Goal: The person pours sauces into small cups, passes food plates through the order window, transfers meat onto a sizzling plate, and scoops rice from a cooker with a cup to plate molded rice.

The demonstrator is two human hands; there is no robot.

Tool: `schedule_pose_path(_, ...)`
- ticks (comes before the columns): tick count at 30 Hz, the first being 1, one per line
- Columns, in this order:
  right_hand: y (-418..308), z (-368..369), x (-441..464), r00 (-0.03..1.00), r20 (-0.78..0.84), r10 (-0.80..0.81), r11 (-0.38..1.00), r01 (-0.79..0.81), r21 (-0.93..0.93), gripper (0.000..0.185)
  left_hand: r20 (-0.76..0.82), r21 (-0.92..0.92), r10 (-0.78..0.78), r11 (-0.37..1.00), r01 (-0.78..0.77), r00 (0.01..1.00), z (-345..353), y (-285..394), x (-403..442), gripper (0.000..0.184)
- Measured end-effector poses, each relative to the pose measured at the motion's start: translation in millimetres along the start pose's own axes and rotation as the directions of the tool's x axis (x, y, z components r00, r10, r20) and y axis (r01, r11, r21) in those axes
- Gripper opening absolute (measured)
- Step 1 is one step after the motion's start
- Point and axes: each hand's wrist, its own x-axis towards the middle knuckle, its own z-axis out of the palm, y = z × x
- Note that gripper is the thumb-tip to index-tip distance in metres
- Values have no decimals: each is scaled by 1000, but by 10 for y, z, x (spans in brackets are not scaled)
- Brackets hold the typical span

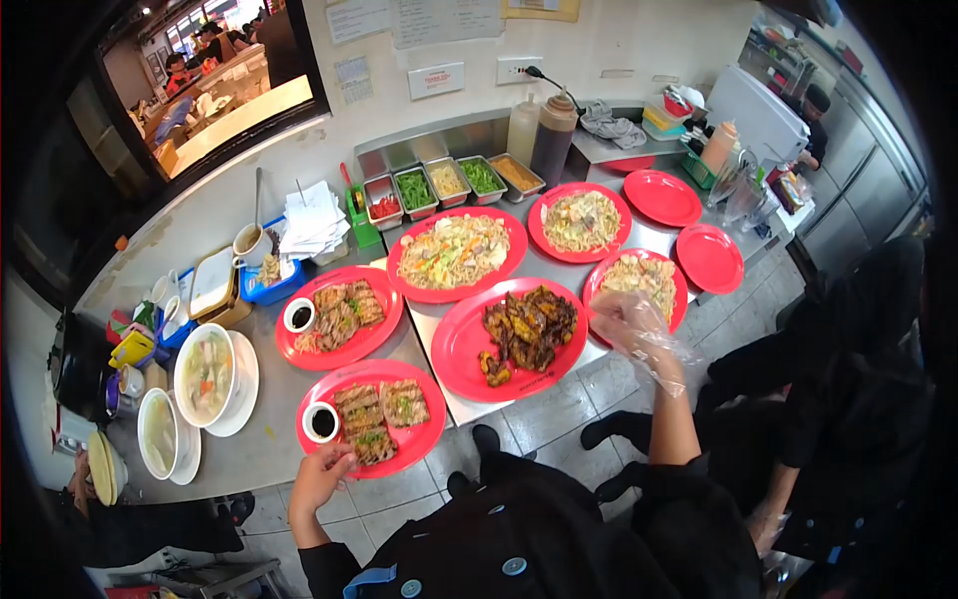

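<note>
My left hand (pixel 321 473), bare, is at the near edge of a red oval plate (pixel 431 439) with sliced meat (pixel 377 417) and a cup of dark sauce (pixel 321 422). Its fingers are curled together by the rim; anything in them is hidden. My right hand (pixel 639 327) wears a clear plastic glove, its fingers drawn together over the near side of a red plate of noodles (pixel 644 278). I cannot make out anything in its fingertips. Between my hands is a red oval plate (pixel 454 349) of dark browned meat pieces (pixel 531 329).
Two more noodle plates (pixel 461 250) and a second meat plate (pixel 344 309) stand behind. Soup bowls (pixel 208 374) are at left; metal topping tins (pixel 449 185) and sauce bottles (pixel 554 135) line the wall. A co-worker in black (pixel 848 399) stands close at right.
</note>
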Motion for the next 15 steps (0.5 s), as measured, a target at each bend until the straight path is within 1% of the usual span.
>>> schedule_pose_path(1,-119,-5,160,999,-39,-36,999,37,11,24,-90,21,131,991,-130,987,27,142,78,26)
schedule_pose_path(2,-37,86,393,984,-120,-130,990,135,42,24,-109,22,249,968,-248,962,73,156,206,27)
schedule_pose_path(3,21,184,670,980,-148,-135,986,147,73,24,-112,20,253,968,-252,961,82,191,277,27)
schedule_pose_path(4,79,282,945,974,-177,-140,982,160,104,24,-99,58,252,967,-247,963,109,314,297,28)
schedule_pose_path(5,53,334,1279,986,-153,-65,986,87,139,23,-87,96,251,965,-242,964,132,472,309,29)
schedule_pose_path(6,105,395,1668,985,-126,-116,992,122,36,21,-110,42,193,981,-190,975,152,692,265,30)
schedule_pose_path(7,175,471,2081,982,-93,-165,985,159,-66,18,-118,41,193,981,-190,974,125,784,282,30)
schedule_pose_path(8,274,585,2493,981,-91,-173,984,168,-63,18,-186,86,221,974,-208,957,111,802,306,29)
schedule_pose_path(9,387,716,2886,960,-104,-259,946,231,-226,17,-250,133,248,966,-221,936,101,825,348,28)
schedule_pose_path(10,435,811,3202,934,-99,-343,880,283,-381,16,-256,130,238,969,-211,937,86,863,383,28)
schedule_pose_path(11,343,823,3394,936,-83,-341,882,288,-373,16,-327,138,214,974,-177,920,72,885,395,28)
schedule_pose_path(12,245,851,3561,943,-67,-325,905,290,-310,17,-396,145,185,980,-138,900,63,900,423,28)
schedule_pose_path(13,109,892,3682,949,-48,-312,925,291,-246,17,-399,139,162,984,-115,903,60,913,471,28)
schedule_pose_path(14,31,1001,3787,950,-19,-311,925,297,-236,17,-421,135,129,988,-79,898,67,916,491,27)
schedule_pose_path(15,-55,1123,3852,915,-20,-404,899,393,-195,15,-443,128,93,991,-40,892,82,913,482,27)
